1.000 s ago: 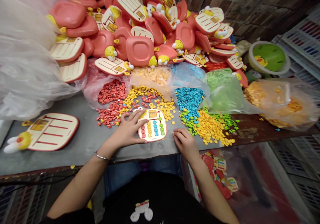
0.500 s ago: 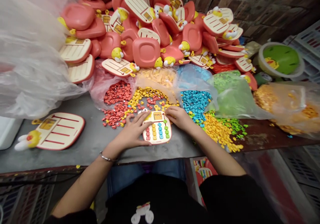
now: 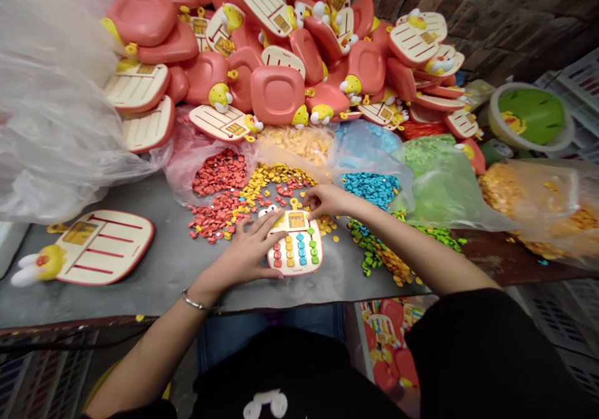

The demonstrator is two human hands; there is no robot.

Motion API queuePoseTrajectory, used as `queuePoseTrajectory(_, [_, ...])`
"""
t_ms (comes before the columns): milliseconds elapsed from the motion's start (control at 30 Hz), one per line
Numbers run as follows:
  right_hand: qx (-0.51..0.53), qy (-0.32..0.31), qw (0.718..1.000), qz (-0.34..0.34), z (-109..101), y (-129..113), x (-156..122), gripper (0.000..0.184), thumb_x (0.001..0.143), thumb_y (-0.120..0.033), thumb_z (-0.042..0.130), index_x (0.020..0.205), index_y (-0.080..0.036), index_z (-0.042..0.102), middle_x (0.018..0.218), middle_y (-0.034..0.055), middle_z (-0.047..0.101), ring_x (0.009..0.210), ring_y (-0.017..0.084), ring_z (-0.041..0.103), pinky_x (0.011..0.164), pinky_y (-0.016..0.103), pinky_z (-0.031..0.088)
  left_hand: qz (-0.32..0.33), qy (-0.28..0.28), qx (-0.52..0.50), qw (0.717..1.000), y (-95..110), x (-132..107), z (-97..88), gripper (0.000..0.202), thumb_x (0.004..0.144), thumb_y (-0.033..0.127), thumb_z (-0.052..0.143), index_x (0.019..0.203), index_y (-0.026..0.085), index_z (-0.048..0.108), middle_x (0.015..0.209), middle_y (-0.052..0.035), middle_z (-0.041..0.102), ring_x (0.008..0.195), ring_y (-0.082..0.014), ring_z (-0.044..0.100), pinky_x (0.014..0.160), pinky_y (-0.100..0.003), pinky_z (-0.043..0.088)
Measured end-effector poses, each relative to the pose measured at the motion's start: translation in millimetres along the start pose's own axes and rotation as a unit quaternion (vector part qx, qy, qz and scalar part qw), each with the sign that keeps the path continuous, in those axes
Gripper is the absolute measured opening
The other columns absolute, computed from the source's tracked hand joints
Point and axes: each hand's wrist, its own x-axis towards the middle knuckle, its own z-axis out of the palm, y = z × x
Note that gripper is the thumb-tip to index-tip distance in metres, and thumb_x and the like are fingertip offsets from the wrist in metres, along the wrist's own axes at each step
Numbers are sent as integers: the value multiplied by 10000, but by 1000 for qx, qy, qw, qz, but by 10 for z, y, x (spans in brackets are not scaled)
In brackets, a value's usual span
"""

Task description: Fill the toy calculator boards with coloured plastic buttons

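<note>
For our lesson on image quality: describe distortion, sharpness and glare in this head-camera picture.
Head view: wide-angle distortion bows the table along its front edge; the toy calculator under the left hand is sharp; the clear bag shows a pale sheen; lighting even, shadows soft.

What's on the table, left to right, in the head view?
Cream buttonless toy calculator shell → heap of red plastic buttons → cream toy calculator with coloured buttons → heap of blue plastic buttons → translucent green plastic bag → clear plastic bag of orange buttons.

Head-worn view, downward, close over table [image 3: 140, 281]
</note>
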Motion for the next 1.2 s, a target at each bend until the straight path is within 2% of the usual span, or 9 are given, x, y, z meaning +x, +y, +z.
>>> queuePoseTrajectory(67, [-30, -59, 997, 46, -82, -40, 122, 215, 602, -236, 854, 719, -168, 687, 661, 8, 653, 620, 154, 545, 575, 270, 382, 0, 1, -2, 1000, -4, 2, 10, 778, 765, 649, 657, 1409, 266, 448, 1607, -141, 187, 1435, -366, 233, 1080, -540, 185])
queuePoseTrajectory(167, [-64, -115, 990, 57, -136, -79, 284, 249, 542, -273, 890, 627, -175, 678, 600, 0, 636, 591, 147, 515, 563, 274, 357, -1, 5, -7, 1000, -13, 5, 33, 777, 745, 649, 679, 1379, 250, 473, 1605, -146, 193, 1445, -354, 224, 1082, -531, 230])
queuePoseTrajectory(333, [-67, -130, 989, 34, -105, -94, 410, 296, 460, -292, 912, 566, -181, 658, 516, -31, 599, 522, 116, 472, 526, 262, 327, 14, 21, -33, 999, -41, 4, 79, 795, 698, 615, 743, 1341, 217, 498, 1606, -148, 185, 1457, -332, 207, 1096, -471, 310])
queuePoseTrajectory(433, [-61, -129, 989, 26, -78, -99, 389, 302, 472, -295, 908, 584, -173, 656, 534, -29, 609, 527, 108, 472, 527, 255, 322, 21, 27, -44, 998, -64, -9, 96, 795, 698, 625, 735, 1337, 216, 498, 1607, -148, 181, 1460, -334, 199, 1108, -480, 317])
queuePoseTrajectory(667, [-14, -51, 998, -24, -60, -114, 84, 264, 645, -370, 799, 665, -167, 632, 602, -26, 592, 576, 110, 488, 553, 241, 333, 34, 36, -51, 997, -76, -16, 53, 802, 707, 646, 713, 1346, 215, 491, 1592, -168, 205, 1451, -362, 205, 1134, -540, 284])
queuePoseTrajectory(800, [125, 28, 992, -11, 21, -89, -159, 322, 811, -470, 622, 761, -152, 623, 697, -3, 593, 622, 113, 498, 585, 240, 376, 49, 69, -54, 995, -80, -4, 23, 807, 719, 614, 721, 1364, 197, 473, 1581, -184, 217, 1454, -354, 202, 1151, -545, 267])
queuePoseTrajectory(933, [278, 70, 958, 21, 215, -107, -356, 408, 833, -557, 589, 936, -162, 592, 704, -21, 574, 593, 102, 495, 537, 213, 381, 64, 101, -44, 992, -95, -7, 29, 826, 741, 567, 727, 1416, 210, 412, 1584, -182, 213, 1459, -345, 200, 1161, -552, 247])
queuePoseTrajectory(1100, [310, 87, 947, 4, 373, -206, -530, 454, 831, -573, 591, 898, -125, 629, 685, -7, 576, 572, 96, 478, 503, 198, 363, 92, 122, -29, 988, -106, -26, 44, 861, 753, 542, 729, 1452, 201, 361, 1583, -206, 190, 1462, -341, 196, 1160, -539, 252])
queuePoseTrajectory(1200, [286, 116, 951, -18, 435, -247, -651, 455, 862, -571, 551, 888, -126, 644, 713, 10, 611, 585, 112, 508, 523, 213, 392, 110, 134, -23, 985, -95, -37, 36, 861, 775, 522, 716, 1482, 231, 319, 1593, -194, 163, 1468, -336, 184, 1160, -538, 252])
